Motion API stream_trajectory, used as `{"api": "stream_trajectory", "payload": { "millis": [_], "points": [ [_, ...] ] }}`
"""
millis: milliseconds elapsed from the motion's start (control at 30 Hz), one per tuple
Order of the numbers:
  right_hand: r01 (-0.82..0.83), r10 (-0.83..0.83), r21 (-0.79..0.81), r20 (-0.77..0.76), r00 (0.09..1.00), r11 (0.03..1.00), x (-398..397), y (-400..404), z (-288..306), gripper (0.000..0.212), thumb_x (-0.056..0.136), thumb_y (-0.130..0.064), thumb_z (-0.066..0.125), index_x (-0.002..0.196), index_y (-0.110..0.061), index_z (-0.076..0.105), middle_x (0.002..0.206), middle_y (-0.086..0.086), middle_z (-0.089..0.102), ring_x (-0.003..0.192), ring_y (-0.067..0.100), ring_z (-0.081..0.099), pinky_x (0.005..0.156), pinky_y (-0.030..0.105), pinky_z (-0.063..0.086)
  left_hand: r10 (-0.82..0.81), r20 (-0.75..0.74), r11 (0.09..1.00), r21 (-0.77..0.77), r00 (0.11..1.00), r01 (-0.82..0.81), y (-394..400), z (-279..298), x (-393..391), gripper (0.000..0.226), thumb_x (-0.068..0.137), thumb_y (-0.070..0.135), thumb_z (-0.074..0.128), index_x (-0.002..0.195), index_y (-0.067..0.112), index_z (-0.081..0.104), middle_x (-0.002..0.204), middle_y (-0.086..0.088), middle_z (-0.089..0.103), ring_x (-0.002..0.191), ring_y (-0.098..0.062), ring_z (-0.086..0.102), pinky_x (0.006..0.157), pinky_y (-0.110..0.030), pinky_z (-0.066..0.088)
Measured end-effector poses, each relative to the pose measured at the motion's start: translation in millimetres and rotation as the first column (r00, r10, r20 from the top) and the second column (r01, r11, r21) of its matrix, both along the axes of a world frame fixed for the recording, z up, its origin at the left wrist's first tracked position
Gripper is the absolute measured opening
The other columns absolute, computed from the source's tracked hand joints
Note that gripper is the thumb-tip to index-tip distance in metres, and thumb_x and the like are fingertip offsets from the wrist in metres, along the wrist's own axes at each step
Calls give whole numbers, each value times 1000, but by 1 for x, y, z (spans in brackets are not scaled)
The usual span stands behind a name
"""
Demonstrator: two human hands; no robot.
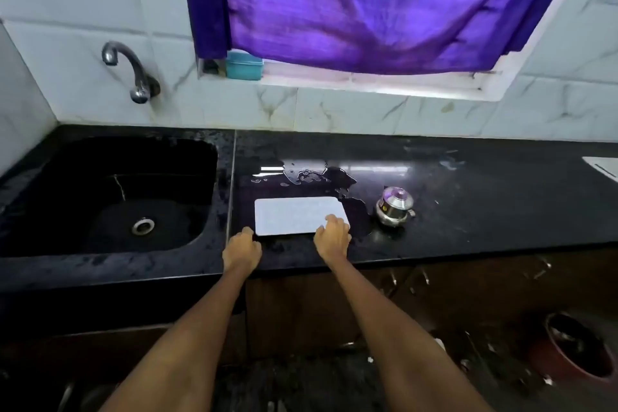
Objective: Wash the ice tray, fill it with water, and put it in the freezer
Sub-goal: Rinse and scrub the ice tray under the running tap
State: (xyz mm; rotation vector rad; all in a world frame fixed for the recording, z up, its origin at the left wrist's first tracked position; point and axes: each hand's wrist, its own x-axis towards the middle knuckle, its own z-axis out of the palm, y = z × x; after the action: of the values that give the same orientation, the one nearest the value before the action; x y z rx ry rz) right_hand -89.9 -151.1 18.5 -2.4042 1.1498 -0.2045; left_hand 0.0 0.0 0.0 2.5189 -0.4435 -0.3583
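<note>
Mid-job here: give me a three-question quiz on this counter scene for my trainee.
1. True or false: the flat white rectangular tray lies inside the black sink.
2. Which hand rests on the tray's near right corner?
3. What stands right of the tray: (a) small steel lidded pot, (b) glass, (c) sponge?

Key: 1 false, it lies on the wet black counter; 2 the right hand, while the left hand is at the near left corner; 3 (a).

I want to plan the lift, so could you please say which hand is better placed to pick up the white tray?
Probably the right hand: its fingers already rest on the tray.
</note>
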Motion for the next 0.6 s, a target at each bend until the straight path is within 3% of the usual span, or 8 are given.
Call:
{"api": "stream_trajectory", "payload": {
  "millis": [133, 200, 333, 433, 600],
  "points": [
    [72, -72, 1, -73, 995, 997, 13, -30, -17, 40, 95, -16, 43, 134, -5, 41, 139, 14, 41, 128, 32, 37, 102, 43, 35, 219, -192, 962, -124, 957, -245, -15, -13, 18, 39, 96, 14, 45, 132, 1, 50, 132, -21, 55, 121, -37, 52, 96, -38, 45],
    [88, -90, -20, -95, 991, 996, 23, -47, -27, 40, 95, -16, 42, 134, -6, 40, 138, 14, 41, 127, 32, 38, 101, 43, 34, 245, -234, 952, -126, 941, -280, -24, -18, 30, 40, 96, 13, 44, 134, 1, 49, 131, -21, 56, 120, -37, 53, 95, -39, 45],
    [178, -176, 7, -93, 980, 984, 40, -76, -38, 39, 94, -20, 44, 130, -6, 42, 134, 16, 47, 124, 33, 41, 100, 44, 33, 245, -227, 952, -129, 943, -279, -42, -23, 50, 45, 95, 14, 48, 137, -1, 43, 127, -21, 59, 117, -36, 55, 94, -38, 46],
    [161, -160, 6, -111, 981, 987, 49, -90, -42, 40, 93, -30, 51, 124, -6, 45, 127, 17, 54, 122, 33, 46, 98, 44, 34, 247, -195, 957, -107, 949, -271, -59, -20, 58, 42, 95, 20, 53, 127, -7, 49, 120, -22, 62, 112, -37, 57, 88, -38, 46],
    [229, -240, 131, 69, 968, 965, 62, -106, -37, 52, 89, -41, 56, 119, 2, 52, 123, 22, 56, 120, 37, 46, 96, 45, 39, 290, -153, 940, -137, 945, -311, -69, -14, 69, 35, 97, 21, 51, 111, -10, 60, 115, -28, 63, 108, -41, 58, 85, -40, 45]
  ]
}}
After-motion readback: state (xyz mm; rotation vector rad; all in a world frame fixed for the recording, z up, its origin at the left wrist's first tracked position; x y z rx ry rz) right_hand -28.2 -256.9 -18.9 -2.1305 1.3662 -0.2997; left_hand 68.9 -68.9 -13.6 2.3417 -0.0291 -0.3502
